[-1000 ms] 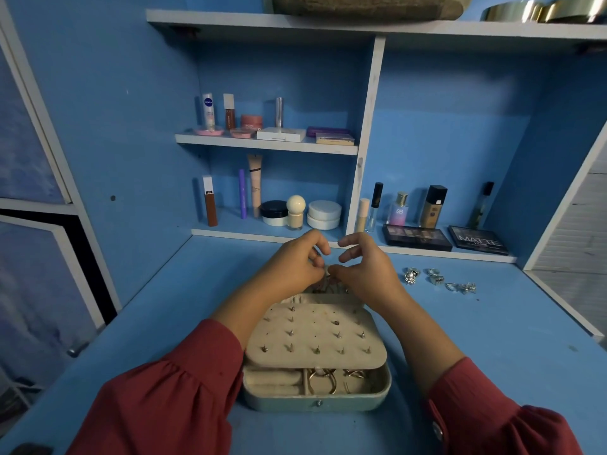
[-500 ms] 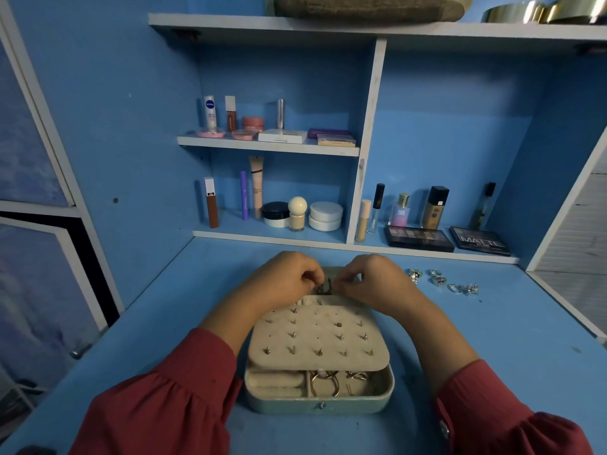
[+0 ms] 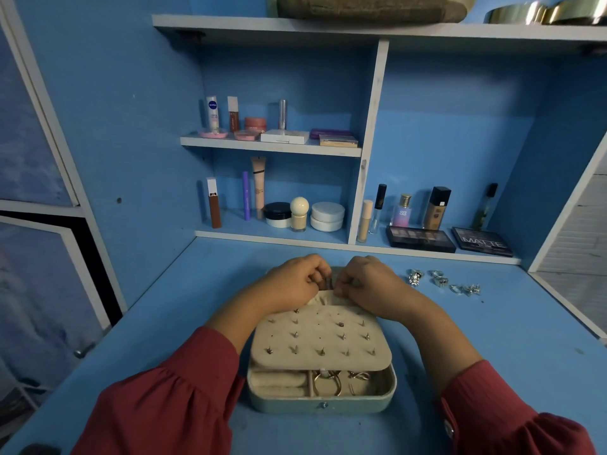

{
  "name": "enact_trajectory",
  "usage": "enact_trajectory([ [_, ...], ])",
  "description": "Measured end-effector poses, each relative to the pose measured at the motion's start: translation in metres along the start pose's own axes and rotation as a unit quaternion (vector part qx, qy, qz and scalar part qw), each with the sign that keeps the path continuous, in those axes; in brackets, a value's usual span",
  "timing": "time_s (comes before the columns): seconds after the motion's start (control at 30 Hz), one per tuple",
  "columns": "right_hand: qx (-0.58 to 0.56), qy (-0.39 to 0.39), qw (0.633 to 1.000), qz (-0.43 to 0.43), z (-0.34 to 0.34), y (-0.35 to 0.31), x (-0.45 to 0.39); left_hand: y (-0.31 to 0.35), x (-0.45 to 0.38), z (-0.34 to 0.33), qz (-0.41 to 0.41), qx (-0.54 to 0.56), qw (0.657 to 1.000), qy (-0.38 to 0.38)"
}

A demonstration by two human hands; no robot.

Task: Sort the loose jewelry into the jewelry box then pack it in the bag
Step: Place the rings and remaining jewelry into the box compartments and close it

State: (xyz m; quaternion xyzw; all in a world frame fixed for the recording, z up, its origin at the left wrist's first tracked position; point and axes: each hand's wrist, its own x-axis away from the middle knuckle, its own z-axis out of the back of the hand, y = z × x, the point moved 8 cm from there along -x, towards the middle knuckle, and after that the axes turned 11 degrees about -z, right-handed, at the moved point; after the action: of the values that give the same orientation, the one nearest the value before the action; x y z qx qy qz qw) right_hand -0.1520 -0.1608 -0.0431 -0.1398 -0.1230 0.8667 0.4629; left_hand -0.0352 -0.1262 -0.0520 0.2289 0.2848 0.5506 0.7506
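**Two hands meet over the far edge of the jewelry box**

Both hands are curled tight, knuckles up. The left hand (image 3: 293, 280) and the right hand (image 3: 368, 282) close in from either side on one small dark piece of jewelry (image 3: 328, 284), fingertips pinching it between them; what kind of piece it is, I can't make out. Just under that pinch sits the far edge of the cream earring panel (image 3: 320, 336), studded with rows of little earrings and lying over the open jewelry box (image 3: 322, 403). Nearer to the person than the grip, the box's front compartments show under the panel: gold hoops (image 3: 326, 384) in one, padded ring rolls (image 3: 279, 382) left of them. To the right of the grip, well clear of the right wrist, a loose cluster of silver rings (image 3: 441, 282) lies on the blue desk (image 3: 509, 339). Beyond the hands, cosmetics line the shelves (image 3: 272, 146). Red sleeves (image 3: 164, 399) frame it all.
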Motion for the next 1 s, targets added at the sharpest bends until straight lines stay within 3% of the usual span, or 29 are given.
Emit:
enact_trajectory([
  [0.17, -0.015, -0.002, 1.000, -0.001, 0.0004, -0.0003, -0.0010, 0.0002, -0.0015, -0.0070, -0.009, 0.021, 0.999, -0.031],
  [1.0, -0.014, 0.022, 1.000, 0.013, 0.0032, -0.0003, -0.0013, 0.0089, 0.0026, 0.0027, -0.021, 0.053, 0.998, 0.002],
])
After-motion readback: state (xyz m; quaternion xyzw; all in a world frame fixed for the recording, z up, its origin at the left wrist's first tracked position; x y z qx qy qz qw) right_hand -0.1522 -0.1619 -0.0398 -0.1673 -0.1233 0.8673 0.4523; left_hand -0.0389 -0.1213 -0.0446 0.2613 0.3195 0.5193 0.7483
